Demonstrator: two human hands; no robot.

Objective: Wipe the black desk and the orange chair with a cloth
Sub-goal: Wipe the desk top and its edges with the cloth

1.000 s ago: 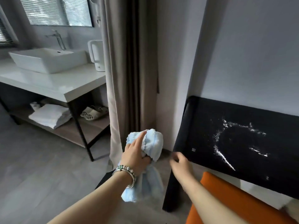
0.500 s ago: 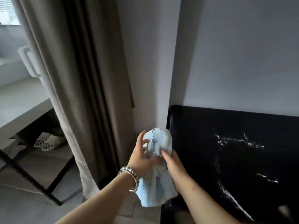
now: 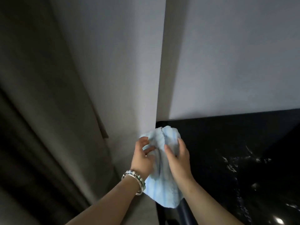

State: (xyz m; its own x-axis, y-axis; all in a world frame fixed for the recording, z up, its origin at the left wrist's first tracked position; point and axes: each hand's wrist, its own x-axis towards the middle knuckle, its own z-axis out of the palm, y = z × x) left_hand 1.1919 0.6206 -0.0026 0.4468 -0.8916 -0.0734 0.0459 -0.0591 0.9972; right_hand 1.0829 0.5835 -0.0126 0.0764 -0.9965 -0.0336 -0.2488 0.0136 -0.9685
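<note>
A light blue cloth (image 3: 162, 190) hangs bunched between both hands, over the left end of the black desk (image 3: 227, 143). My left hand (image 3: 142, 159), with a beaded bracelet at the wrist, grips the cloth's left side with curled fingers. My right hand (image 3: 178, 159) holds its right side, fingers wrapped over the fabric. White streaks of residue (image 3: 240, 163) lie on the desk top to the right of the hands. The orange chair is out of view.
A grey wall (image 3: 227, 62) rises behind the desk, and its corner (image 3: 160, 78) stands just left of the desk's end. A brown curtain (image 3: 40, 111) hangs at the left. A dark desk leg (image 3: 185, 211) shows below the cloth.
The view has swung right and closer to the desk; the sink counter and chair have left the frame. My right hand came off the desk edge and took hold of the cloth beside the left hand.
</note>
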